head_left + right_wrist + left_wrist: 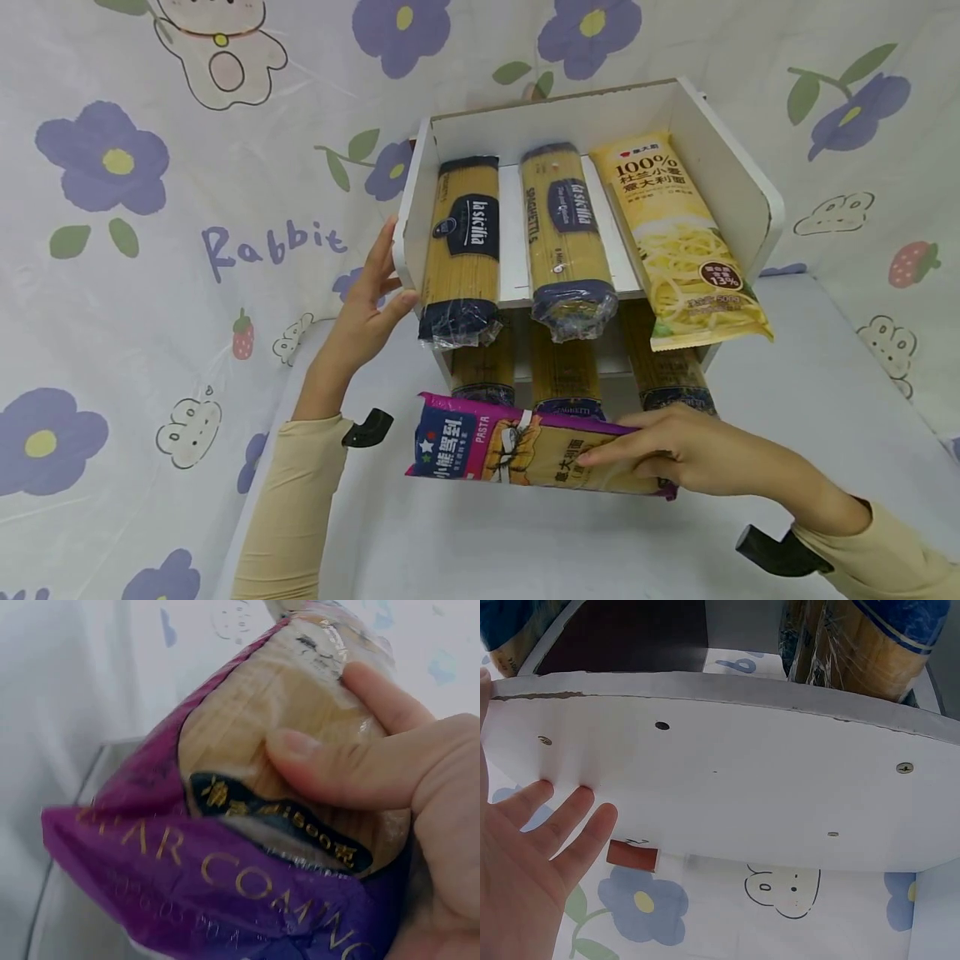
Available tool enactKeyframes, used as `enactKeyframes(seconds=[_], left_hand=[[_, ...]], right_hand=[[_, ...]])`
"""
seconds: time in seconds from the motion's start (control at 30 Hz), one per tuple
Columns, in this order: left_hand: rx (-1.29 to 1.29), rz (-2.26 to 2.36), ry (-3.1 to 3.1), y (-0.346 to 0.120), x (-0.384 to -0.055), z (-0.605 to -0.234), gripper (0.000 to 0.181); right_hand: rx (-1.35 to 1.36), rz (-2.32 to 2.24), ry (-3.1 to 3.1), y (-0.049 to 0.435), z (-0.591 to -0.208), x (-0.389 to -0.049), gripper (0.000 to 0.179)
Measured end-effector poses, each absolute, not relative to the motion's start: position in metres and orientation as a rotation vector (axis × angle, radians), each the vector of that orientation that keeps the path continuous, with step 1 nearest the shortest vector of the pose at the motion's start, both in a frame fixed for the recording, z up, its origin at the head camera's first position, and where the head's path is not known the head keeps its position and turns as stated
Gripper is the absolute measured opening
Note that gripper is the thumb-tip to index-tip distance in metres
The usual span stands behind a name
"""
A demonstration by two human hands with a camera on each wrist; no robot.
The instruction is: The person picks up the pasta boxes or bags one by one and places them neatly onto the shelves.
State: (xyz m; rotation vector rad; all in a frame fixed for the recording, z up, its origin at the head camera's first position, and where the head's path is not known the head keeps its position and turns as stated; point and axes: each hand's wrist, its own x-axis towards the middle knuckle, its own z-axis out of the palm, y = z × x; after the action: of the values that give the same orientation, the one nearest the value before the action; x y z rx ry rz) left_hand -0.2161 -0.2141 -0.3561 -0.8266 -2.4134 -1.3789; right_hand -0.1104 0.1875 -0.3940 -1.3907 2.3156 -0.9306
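Note:
In the head view, my right hand pinches a purple-edged pasta packet near its right end, in front of the lower shelf level. The right wrist view shows the thumb pressing on the clear window of that packet. My left hand touches the left side of a white two-level shelf. In the left wrist view its fairly straight fingertips rest against the white side panel. On the upper level lie two blue-ended spaghetti packs and a yellow pasta bag.
Several spaghetti packs lie on the lower level, partly hidden by the upper packs and the held packet. The shelf stands on a white table surface. A flower-and-rabbit printed sheet hangs behind and at the sides.

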Motion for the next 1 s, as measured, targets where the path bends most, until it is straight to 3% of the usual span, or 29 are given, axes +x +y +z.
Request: enactKeyframes(seconds=[0.27, 0.63, 0.87, 1.0], left_hand=[[-0.836, -1.383, -2.404, -0.214, -0.217, -0.356, 0.083], [-0.83, -1.396, -2.406, -0.213, -0.216, -0.355, 0.088], [-0.842, -1.389, -2.394, -0.213, -0.216, -0.355, 0.088], [-0.846, -1.382, -2.395, -0.213, -0.215, -0.355, 0.089]], right_hand=[[-1.402, -0.815, 2.351, 0.177, -0.408, -0.105, 0.075], [-1.526, -0.787, 2.415, 0.17, -0.437, -0.1, 0.065], [-1.398, -0.778, 2.371, 0.175, -0.453, -0.102, 0.081], [-1.284, -0.802, 2.293, 0.181, -0.462, -0.106, 0.079]])
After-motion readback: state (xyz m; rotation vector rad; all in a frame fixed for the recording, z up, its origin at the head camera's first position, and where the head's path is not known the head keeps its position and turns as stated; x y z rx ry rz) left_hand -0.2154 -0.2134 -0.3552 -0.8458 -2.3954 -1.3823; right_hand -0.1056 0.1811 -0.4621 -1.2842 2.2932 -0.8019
